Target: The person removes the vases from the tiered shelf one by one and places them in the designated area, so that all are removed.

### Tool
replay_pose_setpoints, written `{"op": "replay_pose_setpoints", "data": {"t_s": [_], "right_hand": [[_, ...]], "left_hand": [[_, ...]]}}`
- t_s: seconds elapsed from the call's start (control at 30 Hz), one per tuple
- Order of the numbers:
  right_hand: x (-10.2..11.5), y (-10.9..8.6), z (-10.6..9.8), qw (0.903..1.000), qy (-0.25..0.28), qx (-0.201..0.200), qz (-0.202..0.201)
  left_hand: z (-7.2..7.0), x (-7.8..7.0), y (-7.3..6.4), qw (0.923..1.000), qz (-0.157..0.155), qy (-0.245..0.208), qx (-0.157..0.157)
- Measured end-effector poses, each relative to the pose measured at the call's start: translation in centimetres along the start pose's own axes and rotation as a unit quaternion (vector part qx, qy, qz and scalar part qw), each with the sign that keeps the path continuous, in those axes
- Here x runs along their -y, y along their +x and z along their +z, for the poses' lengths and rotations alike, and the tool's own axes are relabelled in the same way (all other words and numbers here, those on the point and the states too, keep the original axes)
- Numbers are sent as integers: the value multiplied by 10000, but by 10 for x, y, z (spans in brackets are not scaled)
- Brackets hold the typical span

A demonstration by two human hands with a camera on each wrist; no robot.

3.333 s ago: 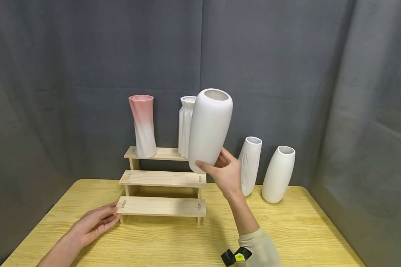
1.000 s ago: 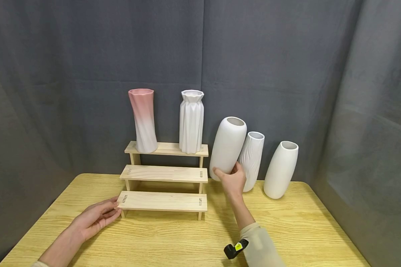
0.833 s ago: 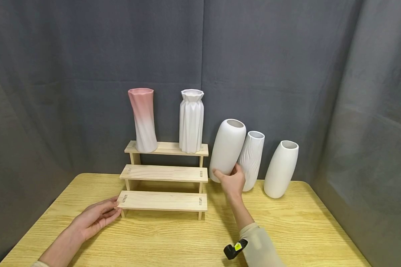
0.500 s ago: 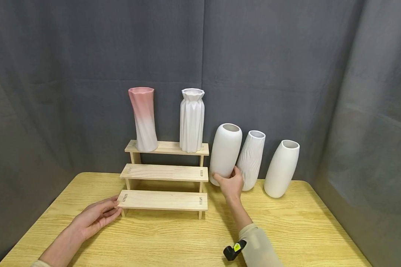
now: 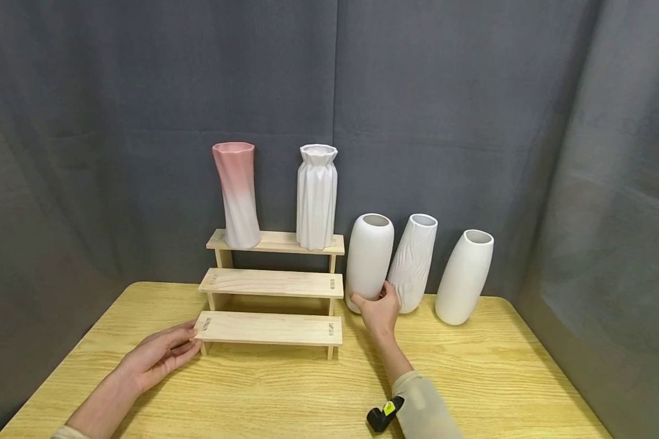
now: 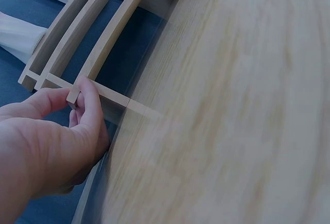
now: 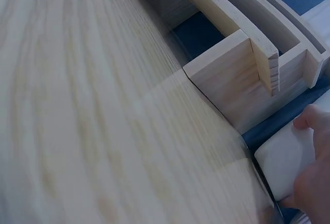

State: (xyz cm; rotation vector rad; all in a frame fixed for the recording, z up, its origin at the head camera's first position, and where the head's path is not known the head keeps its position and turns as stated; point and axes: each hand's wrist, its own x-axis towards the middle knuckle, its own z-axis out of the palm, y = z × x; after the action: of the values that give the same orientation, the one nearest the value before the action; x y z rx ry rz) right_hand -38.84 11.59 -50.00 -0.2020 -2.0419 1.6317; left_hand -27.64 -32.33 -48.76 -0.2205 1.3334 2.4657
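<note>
My right hand [image 5: 380,310] grips a smooth white vase [image 5: 370,256] low on its body, thumb on the front left side. The vase stands upright, just right of the three-step wooden stand [image 5: 269,328], its base at the tabletop. In the right wrist view the vase's bottom [image 7: 283,165] is close to the table. My left hand [image 5: 156,356] pinches the left end of the stand's lowest board, thumb and fingers on either side in the left wrist view. On the top step stand a pink-and-white twisted vase [image 5: 238,198] and a white pleated vase [image 5: 316,201].
Right of the held vase, a white vase with wavy relief [image 5: 414,265] stands close beside my fingers. Farther right is another smooth white vase [image 5: 464,277]. All rest on a wooden table [image 5: 274,396], with grey curtain [image 5: 445,122] behind and at both sides.
My right hand has carried the smooth white vase from in front of the stand's top right, rightward and down to the table, and it has straightened. The left hand keeps its hold.
</note>
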Motion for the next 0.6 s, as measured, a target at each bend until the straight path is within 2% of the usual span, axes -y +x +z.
{"op": "replay_pose_setpoints", "data": {"t_s": [0.13,0.6], "right_hand": [[-2,-2,2,10000,-21,-18,-29],[-5,-6,5,9996,-117,258,-33]], "left_hand": [[-1,-1,0,10000,2,38,69],[1,1,1,9999,15,150,-69]]}}
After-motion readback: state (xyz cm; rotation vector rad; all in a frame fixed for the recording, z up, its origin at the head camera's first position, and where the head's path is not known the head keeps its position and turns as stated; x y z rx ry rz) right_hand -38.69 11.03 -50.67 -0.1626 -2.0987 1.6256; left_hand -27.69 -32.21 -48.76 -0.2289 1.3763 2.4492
